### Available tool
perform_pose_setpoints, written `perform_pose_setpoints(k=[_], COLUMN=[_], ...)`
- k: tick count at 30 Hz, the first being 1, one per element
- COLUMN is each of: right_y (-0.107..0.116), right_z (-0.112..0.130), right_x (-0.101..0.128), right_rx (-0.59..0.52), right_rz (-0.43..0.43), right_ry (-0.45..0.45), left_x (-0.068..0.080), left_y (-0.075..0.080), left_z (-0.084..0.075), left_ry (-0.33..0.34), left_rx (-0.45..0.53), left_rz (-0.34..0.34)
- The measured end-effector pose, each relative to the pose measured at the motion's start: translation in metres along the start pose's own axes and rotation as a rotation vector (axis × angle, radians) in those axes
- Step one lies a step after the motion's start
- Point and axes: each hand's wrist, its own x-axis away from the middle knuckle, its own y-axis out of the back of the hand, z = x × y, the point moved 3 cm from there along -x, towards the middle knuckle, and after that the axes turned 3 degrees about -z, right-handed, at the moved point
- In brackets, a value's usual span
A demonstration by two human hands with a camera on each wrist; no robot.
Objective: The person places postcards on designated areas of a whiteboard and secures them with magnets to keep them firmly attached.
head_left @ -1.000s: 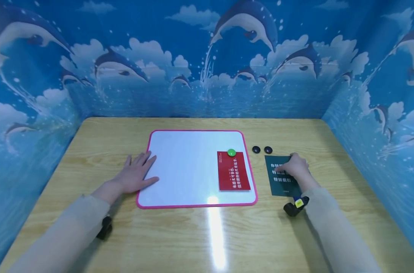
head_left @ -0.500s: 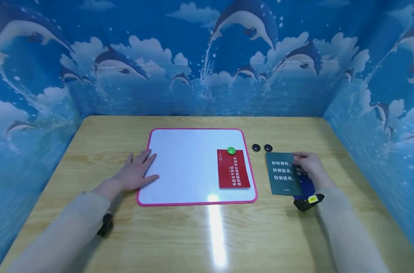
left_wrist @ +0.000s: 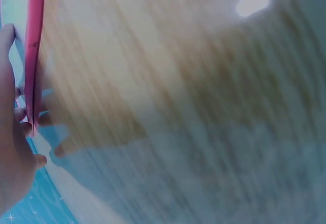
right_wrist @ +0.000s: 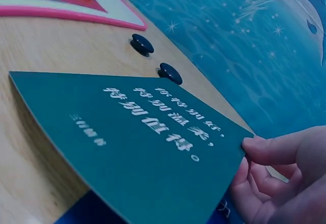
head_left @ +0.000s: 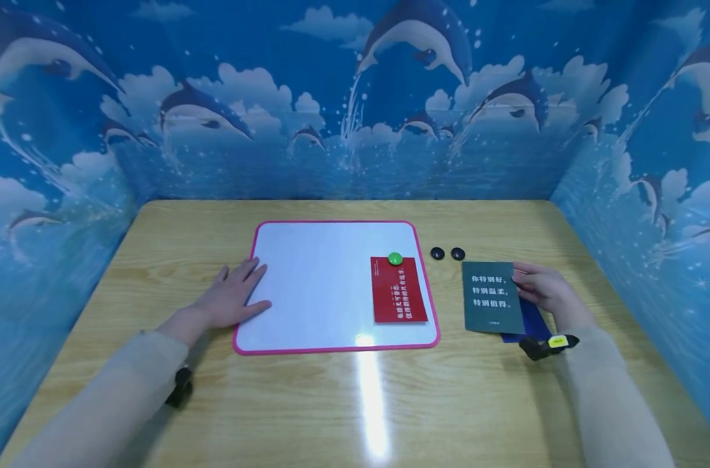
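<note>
Dark green card (head_left: 492, 298) — thin, light, a little springy by the look of it — sits just right of the whiteboard (head_left: 319, 286), its far edge pinched by the right hand (head_left: 544, 290), thumb on top, fingers beneath. A blue card (head_left: 530, 325) lies under it. An edge grip seems best; flat, it would be hard to lift. Two black magnets (head_left: 447, 253) lie near the whiteboard's right corner. On the whiteboard, a green magnet (head_left: 395, 259) pins a red card (head_left: 398, 290). The left hand (head_left: 228, 300) rests flat, fingers straight, on its left edge.
</note>
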Motion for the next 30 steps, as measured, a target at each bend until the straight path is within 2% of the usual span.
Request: perform_pose_setpoints(k=[6, 12, 22, 30], right_y=[0.001, -0.009, -0.04, -0.068], right_z=[-0.001, 0.002, 0.017, 0.029], right_x=[-0.001, 0.001, 0.002, -0.001], right_rx=[-0.206, -0.33, -0.369, -0.313], right_rz=[0.056, 0.112, 0.146, 0.177], right_ry=[-0.056, -0.086, -0.086, -0.052], left_x=[0.0, 0.0, -0.001, 0.0], left_y=[0.0, 0.0, 0.0, 0.001], left_z=[0.001, 0.001, 0.001, -0.001], left_ry=[-0.001, -0.006, -0.005, -0.016], left_rx=[0.009, 0.004, -0.006, 0.013], left_rz=[-0.002, -0.003, -0.007, -0.021])
